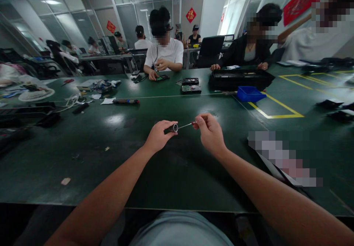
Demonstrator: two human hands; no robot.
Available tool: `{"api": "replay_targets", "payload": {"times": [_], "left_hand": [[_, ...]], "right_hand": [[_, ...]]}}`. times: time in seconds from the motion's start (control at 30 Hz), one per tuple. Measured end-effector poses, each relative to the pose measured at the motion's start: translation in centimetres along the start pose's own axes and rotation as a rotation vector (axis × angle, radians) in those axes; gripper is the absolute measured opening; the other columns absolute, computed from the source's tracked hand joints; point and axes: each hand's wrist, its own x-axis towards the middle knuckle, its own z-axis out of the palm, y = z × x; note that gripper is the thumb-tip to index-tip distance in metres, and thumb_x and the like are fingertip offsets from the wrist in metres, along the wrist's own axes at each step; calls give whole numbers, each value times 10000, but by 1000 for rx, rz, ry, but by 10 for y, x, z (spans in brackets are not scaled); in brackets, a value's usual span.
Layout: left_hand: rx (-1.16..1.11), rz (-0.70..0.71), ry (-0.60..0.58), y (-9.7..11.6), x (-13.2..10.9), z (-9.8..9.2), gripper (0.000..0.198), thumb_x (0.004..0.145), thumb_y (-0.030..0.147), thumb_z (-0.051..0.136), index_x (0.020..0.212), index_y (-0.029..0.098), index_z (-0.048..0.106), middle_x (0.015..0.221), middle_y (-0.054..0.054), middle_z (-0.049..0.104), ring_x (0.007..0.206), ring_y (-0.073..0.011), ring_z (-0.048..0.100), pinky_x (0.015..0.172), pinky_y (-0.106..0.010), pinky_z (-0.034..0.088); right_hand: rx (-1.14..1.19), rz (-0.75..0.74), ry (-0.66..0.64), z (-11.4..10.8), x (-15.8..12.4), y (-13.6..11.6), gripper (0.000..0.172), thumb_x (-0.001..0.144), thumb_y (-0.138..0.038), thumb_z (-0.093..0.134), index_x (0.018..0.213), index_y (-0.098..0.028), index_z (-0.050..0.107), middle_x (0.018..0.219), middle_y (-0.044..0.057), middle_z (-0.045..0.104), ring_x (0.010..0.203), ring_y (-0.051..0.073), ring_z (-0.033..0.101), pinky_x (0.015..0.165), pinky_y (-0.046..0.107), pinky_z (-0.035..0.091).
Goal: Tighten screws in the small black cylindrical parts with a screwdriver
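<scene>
Above the green table, my left hand (158,137) is closed around a short dark cylinder (173,128) with a silvery ring at its round end, which faces right. What kind of thing the cylinder is, I cannot tell. A screwdriver with a reddish handle (195,124) is pinched in my right hand (208,132). Its thin metal shaft (184,126) points left at the ringed end of the cylinder. Whether the tip touches the ring or reaches inside is too small to tell. My fingers cover most of the screwdriver handle and part of the cylinder.
Beyond my hands lie a long dark tool (126,101), two hard drives (190,89), a black tray (240,79) and a blue bin (250,94). A flat object, partly blurred out (267,161), lies on the right. Co-workers sit across the green table (110,172).
</scene>
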Motion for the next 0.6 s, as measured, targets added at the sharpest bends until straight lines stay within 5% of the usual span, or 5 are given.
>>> {"api": "replay_targets", "payload": {"times": [0.37,0.6], "left_hand": [[5,-12,-36,1,0,0,403,809,215,760,1203,251,679,1145,-51,701,1068,-225,624,967,-423,470],[-5,-27,-77,-5,-1,2,414,802,211,767,1205,251,680,1136,-44,700,1049,-214,629,965,-409,470]], "right_hand": [[-29,35,-9,2,1,3,180,954,-379,485,903,-227,566,782,31,688,719,183,655,699,341,501],[-100,-77,30,-6,2,-2,166,984,-360,454,923,-237,547,788,17,663,742,183,640,705,334,478]]}}
